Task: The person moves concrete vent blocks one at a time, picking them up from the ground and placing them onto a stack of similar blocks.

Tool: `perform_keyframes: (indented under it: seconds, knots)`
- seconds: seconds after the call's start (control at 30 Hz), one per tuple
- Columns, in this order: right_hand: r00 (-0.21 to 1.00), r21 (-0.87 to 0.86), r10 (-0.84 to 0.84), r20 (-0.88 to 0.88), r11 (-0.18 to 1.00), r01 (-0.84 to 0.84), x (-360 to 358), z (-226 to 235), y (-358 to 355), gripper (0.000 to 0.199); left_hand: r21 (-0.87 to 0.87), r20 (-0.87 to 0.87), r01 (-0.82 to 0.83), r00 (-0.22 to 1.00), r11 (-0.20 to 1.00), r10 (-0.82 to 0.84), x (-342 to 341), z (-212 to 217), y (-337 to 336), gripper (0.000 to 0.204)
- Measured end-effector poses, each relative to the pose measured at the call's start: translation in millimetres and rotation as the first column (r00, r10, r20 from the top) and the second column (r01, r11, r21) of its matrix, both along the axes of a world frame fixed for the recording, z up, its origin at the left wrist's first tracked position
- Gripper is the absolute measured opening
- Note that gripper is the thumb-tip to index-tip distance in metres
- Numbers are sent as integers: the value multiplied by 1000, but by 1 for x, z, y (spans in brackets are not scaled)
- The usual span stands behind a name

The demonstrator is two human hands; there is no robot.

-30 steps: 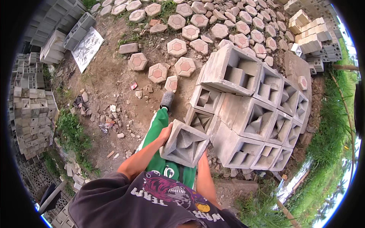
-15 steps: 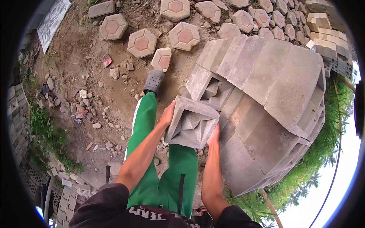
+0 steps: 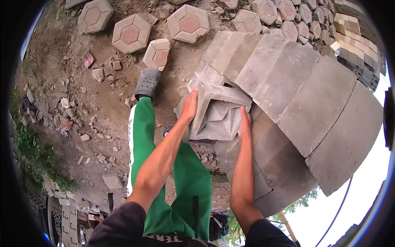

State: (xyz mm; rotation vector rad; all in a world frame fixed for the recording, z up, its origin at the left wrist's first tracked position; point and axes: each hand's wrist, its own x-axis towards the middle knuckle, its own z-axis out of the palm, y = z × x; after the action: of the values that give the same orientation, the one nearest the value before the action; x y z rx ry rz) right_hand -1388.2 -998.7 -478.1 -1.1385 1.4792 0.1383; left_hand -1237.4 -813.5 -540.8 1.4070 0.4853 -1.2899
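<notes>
Between my hands is a grey concrete vent block [image 3: 216,117], square-framed with a recessed, angled pattern inside. My left hand [image 3: 189,105] grips its left side, fingers closed along the frame. On the opposite side, my right hand [image 3: 245,122] clasps the frame near its right corner. The block is over the near left edge of a stack of grey concrete blocks [image 3: 288,74]. Another pale block [image 3: 207,75] shows just behind the held one, partly hidden by it. Whether the held block rests on the stack, I cannot tell.
Hexagonal pavers [image 3: 131,33] with reddish centres lie on the dirt ahead, many more at the far right. A smaller cut paver [image 3: 156,54] lies by my grey clog [image 3: 147,83]. Rubble [image 3: 66,103] and weeds [image 3: 37,152] are at left. Pale blocks [image 3: 349,39] stand far right.
Both hands have carried the vent block forward and slightly right, up against the stack. My view has shifted closer to the stack, which now looks larger.
</notes>
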Motion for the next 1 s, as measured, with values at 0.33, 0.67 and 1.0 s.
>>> perform_keyframes:
  seconds: [0.33,0.67,1.0]
  knots:
    - [998,-86,-49,-32,995,46,23,12,-18,72,-13,34,-4,999,1000,4,7,-6,-38,66]
    - [979,-350,167,119,930,-116,15,29,-2,62,-12,52,-1,999,1000,1,7,-9,-49,63]
    - [688,-431,574,-444,536,-726,32,38,144,74,69,173,135,974,988,-145,-15,-22,-74,71]
